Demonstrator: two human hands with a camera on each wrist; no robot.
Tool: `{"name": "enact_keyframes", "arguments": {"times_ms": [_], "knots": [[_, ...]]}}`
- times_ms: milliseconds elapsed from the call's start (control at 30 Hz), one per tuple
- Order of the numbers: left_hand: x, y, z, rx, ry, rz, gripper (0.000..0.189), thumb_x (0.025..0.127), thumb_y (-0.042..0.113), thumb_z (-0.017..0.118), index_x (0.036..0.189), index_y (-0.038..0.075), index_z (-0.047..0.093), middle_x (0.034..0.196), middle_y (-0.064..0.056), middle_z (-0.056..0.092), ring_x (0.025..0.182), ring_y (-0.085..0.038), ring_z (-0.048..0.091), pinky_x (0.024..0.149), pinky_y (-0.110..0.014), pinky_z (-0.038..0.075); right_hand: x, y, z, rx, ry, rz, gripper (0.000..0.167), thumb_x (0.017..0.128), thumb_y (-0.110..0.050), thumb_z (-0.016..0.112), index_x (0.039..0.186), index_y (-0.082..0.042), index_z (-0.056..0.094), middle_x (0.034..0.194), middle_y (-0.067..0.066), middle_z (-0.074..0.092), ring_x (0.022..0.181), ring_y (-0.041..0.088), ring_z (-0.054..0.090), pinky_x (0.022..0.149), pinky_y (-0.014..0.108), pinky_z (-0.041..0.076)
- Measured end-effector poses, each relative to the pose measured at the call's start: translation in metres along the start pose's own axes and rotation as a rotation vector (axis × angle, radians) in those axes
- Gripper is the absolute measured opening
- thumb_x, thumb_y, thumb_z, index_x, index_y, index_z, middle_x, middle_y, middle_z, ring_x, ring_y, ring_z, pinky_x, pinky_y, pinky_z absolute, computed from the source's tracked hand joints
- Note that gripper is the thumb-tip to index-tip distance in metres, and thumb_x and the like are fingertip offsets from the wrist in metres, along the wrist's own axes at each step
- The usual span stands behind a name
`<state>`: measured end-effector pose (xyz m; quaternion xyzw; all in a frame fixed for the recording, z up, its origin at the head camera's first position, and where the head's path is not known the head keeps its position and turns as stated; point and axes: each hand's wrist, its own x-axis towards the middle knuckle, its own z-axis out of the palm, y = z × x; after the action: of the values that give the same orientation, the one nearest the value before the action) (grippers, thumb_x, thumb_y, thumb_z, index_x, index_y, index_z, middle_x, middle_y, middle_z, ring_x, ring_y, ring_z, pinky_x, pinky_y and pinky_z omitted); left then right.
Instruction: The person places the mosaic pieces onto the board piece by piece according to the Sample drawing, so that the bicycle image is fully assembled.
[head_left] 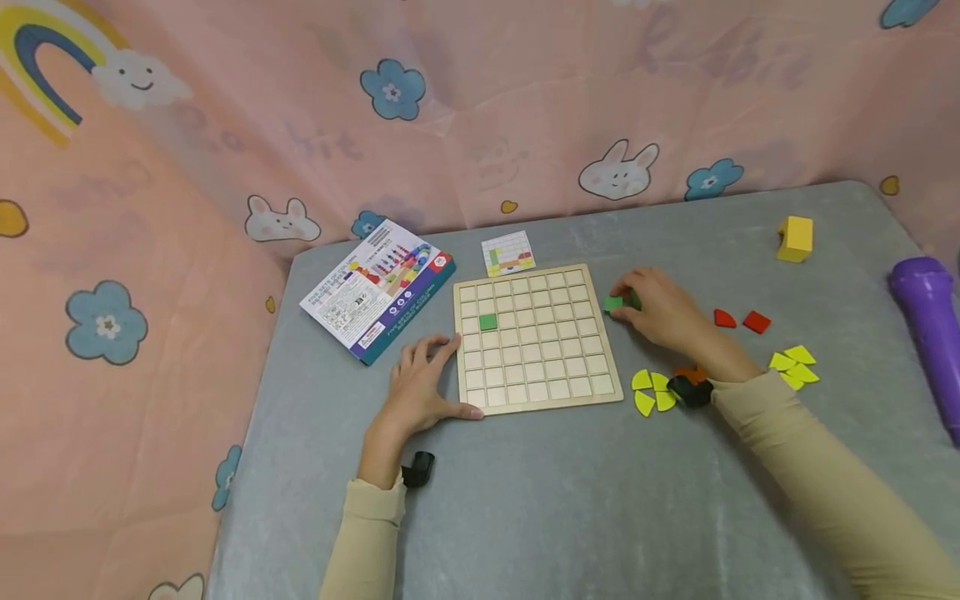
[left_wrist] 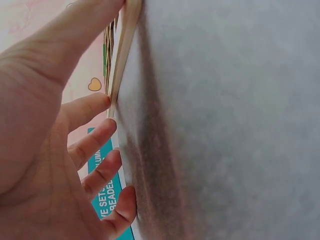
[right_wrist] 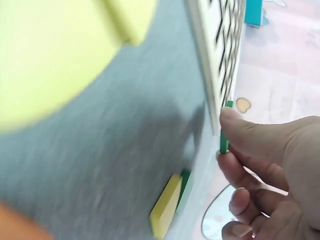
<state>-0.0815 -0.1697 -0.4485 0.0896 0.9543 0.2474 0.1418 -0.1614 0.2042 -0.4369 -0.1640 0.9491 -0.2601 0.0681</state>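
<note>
My right hand (head_left: 660,312), just beyond the right edge of the wooden grid board (head_left: 536,406), pinches a thin green square tile (right_wrist: 225,129) between thumb and fingertips. More green shows behind these fingers in the head view, partly hidden. On the board, a green square (head_left: 488,322) sits in a cell near the upper left. My left hand (head_left: 420,387) is spread at the board's lower-left corner. Its thumb is against the near edge and its index fingertip touches the left edge; the other fingers rest beside the board, as the left wrist view also shows.
A printed pattern card (head_left: 510,253) lies behind the board, and a game box (head_left: 378,290) at left. Yellow quarter-circles (head_left: 643,403), red pieces (head_left: 757,322) and yellow pieces (head_left: 799,374) lie at right. Farther off are a yellow block (head_left: 796,239) and a purple microphone (head_left: 926,342).
</note>
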Motion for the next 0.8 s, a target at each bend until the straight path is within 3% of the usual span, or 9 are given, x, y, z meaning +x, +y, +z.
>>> {"name": "enact_keyframes", "arguments": {"times_ms": [167,367,800], "knots": [[0.0,0.0,0.0,-0.004,0.005,0.003,0.119,0.068,0.048,0.1,0.166,0.021,0.038,0.166,-0.008,0.035,0.149,-0.038,0.03,0.111,-0.058,0.033,0.005,-0.014,0.005,0.029,0.021,-0.072,0.026,0.097,-0.011,0.078,0.118,0.002,0.071,0.116,0.023,0.068,0.113,0.041,0.059,0.099,0.058,0.047],[0.0,0.0,0.001,-0.006,0.001,-0.005,0.12,0.068,0.048,0.1,0.166,0.022,0.038,0.167,-0.008,0.034,0.15,-0.037,0.029,0.111,-0.057,0.032,0.017,-0.037,0.026,0.098,-0.03,-0.146,0.027,0.097,-0.009,0.076,0.12,0.003,0.07,0.118,0.021,0.066,0.113,0.04,0.057,0.097,0.055,0.047],[0.001,0.001,0.001,-0.004,0.0,-0.016,0.119,0.068,0.049,0.1,0.166,0.021,0.038,0.167,-0.008,0.034,0.149,-0.037,0.029,0.11,-0.056,0.033,0.033,-0.091,0.059,0.107,-0.08,-0.252,0.022,0.096,-0.013,0.078,0.115,-0.003,0.074,0.116,0.014,0.068,0.113,0.031,0.058,0.098,0.048,0.051]]}}
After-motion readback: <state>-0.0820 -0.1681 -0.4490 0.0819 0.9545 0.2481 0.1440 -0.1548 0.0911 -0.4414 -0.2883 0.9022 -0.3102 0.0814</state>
